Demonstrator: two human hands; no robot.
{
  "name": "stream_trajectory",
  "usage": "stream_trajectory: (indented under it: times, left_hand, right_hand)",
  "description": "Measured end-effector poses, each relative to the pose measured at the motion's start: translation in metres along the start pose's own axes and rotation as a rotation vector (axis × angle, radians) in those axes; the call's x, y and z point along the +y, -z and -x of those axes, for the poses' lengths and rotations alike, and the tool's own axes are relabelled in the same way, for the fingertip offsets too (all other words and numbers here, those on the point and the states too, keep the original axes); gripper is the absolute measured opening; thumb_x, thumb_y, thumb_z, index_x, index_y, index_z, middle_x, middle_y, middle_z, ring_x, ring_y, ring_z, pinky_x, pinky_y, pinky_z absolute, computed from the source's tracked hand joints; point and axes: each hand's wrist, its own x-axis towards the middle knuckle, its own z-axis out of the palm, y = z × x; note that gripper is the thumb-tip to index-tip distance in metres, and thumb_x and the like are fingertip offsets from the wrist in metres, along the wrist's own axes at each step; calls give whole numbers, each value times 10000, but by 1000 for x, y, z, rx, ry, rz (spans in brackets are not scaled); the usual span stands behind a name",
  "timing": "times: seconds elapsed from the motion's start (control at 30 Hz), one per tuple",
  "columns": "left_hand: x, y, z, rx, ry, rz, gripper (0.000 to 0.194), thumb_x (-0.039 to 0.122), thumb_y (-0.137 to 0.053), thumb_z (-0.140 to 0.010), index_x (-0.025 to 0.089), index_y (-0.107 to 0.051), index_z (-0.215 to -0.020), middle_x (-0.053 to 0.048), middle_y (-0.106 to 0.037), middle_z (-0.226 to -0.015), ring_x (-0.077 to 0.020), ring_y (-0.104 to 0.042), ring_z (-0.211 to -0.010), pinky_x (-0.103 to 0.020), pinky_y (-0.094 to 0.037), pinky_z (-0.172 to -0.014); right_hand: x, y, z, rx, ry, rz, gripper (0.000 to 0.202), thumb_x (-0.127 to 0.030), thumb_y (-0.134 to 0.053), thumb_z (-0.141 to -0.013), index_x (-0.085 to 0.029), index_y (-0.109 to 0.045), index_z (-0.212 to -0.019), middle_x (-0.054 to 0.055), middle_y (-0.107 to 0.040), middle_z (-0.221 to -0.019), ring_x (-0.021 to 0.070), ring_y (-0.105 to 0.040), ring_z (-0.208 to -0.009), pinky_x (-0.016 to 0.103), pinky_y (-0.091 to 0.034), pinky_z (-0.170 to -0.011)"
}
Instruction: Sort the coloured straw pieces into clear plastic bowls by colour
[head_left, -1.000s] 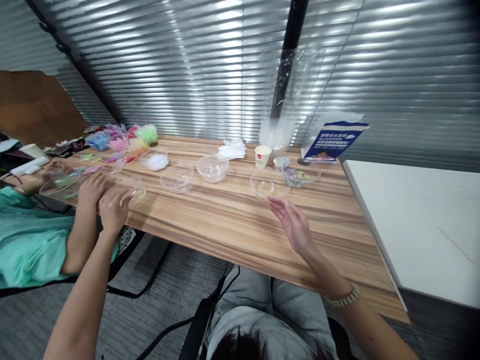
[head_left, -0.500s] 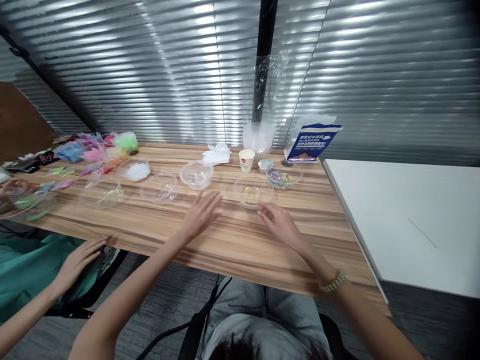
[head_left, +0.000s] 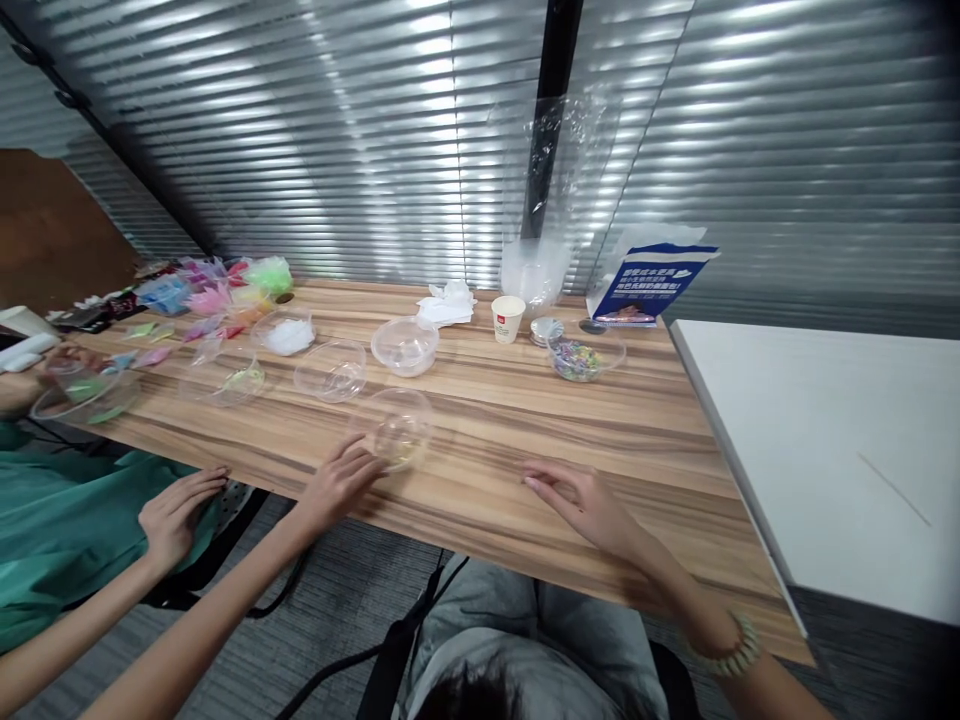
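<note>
My left hand (head_left: 341, 485) is closed at the near-left rim of a clear plastic bowl (head_left: 414, 412), which has small yellowish bits at its bottom. The bowl rests on the wooden table, left of centre. How the thumb grips the rim is hard to make out. My right hand (head_left: 574, 495) lies low over the table to the right, fingers loosely bent and parted from the thumb, with nothing in it. Beyond it is a clear bowl of many-coloured small pieces (head_left: 576, 362). A deeper clear bowl (head_left: 405, 347) stands behind the one at my left hand.
At the back are a paper cup (head_left: 508, 318), white tissues (head_left: 448, 303) and a blue-and-white bag (head_left: 652, 285). More clear bowls (head_left: 330, 371) and colourful packets (head_left: 225, 290) spread leftward. A person's hand (head_left: 180, 510) rests at the left table edge. A white board (head_left: 840, 440) adjoins the right.
The bowl with yellowish bits has moved left and nearer, from my right hand to my left. My right hand has come away from it, back toward me; my left hand has moved left and down.
</note>
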Motion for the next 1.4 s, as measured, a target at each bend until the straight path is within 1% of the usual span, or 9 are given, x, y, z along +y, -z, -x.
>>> stream_trajectory:
  times: [0.23,0.37,0.5,0.63,0.77,0.97,1.13,1.23,1.4]
  left_hand:
    - [-94,31,102,-141,288,-294,248,272,-373,-927,164,-573,-1027,-103,-678,-969,-215,-627,-874,-421,-426,-935]
    - [-131,38,97,-114,506,-502,449,397,-288,-935,81,-495,-1177,-182,-629,-1087,-283,-576,-1004,-497,-384,-955]
    - [-139,32,53,-13,594,-593,604,462,-297,-921,-5,-365,-1297,-267,-450,-1313,-352,-435,-1202,-539,-307,-999]
    - [-133,7,-3,-86,478,-461,504,417,-327,-910,41,-498,-1198,-221,-549,-1233,-318,-462,-1198,-511,-213,-1067]
    - [-120,-14,-49,-243,489,-421,376,292,-293,-908,134,-634,-926,-129,-693,-847,-250,-631,-883,-469,-267,-1041]
    - [-64,-14,-84,-303,653,-278,412,415,-346,-894,155,-650,-793,-130,-672,-702,-280,-640,-658,-323,-424,-602]
    - [10,-21,-98,-324,423,-187,346,357,-394,-907,165,-639,-756,-90,-668,-654,-214,-615,-557,-249,-341,-488]
    - [41,-38,-112,-200,158,-154,298,273,-399,-919,168,-624,-755,-71,-664,-647,-191,-614,-578,-255,-388,-522]
    - [39,-60,-144,-17,-47,-148,219,246,-437,-926,154,-605,-821,-50,-656,-692,-177,-613,-649,-308,-467,-683]
  right_hand:
    - [13,4,9,17,31,52,273,-352,-452,-907,-245,-644,-1069,49,-670,-1090,229,-630,-1009,390,-510,-880]
    - [17,5,11,39,34,54,276,-362,-451,-907,-236,-651,-1051,50,-671,-1088,227,-624,-1021,389,-506,-892]
    - [21,10,17,61,13,70,284,-358,-443,-911,-235,-641,-1075,51,-663,-1108,225,-619,-1034,385,-503,-897]
    - [25,19,22,103,2,84,289,-342,-435,-912,-246,-631,-1101,54,-672,-1086,223,-640,-983,374,-524,-846]
    - [29,30,32,186,-17,122,275,-353,-455,-896,-242,-652,-1053,61,-690,-1031,225,-656,-932,361,-539,-804]
    - [48,54,45,272,-131,147,304,-399,-468,-889,-226,-642,-1069,75,-684,-1039,238,-647,-948,379,-532,-806]
    - [73,92,1,454,-313,136,406,-439,-446,-909,-141,-562,-1158,35,-640,-708,166,-605,-637,322,-515,-641]
    - [84,111,-41,443,-345,64,315,-380,-509,-907,-142,-551,-1109,53,-612,-981,145,-606,-808,334,-521,-727]
    - [93,119,-90,429,-334,52,285,-351,-529,-901,-152,-550,-1103,68,-579,-1083,159,-591,-894,348,-519,-769]
